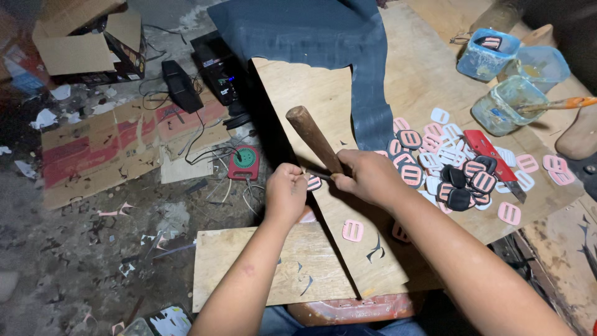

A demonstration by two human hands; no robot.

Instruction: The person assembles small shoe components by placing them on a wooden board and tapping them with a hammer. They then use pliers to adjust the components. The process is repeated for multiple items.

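My right hand [368, 176] grips a tool with a thick brown wooden handle [313, 137] that rises up and to the left. My left hand [285, 190] is closed just left of it, pinching a small pink and dark slotted piece [314, 182] against the plywood board [317, 99]. A thin dark metal part runs between the two hands. Another pink slotted piece [352, 230] lies on the board below my hands.
A pile of pink, white and black slotted pieces [448, 168] and a red utility knife [497, 163] lie to the right. Plastic tubs [509, 104] with a brush stand at back right. Dark blue sheet material [323, 31] lies behind. Cardboard, cables and scraps cover the floor at left.
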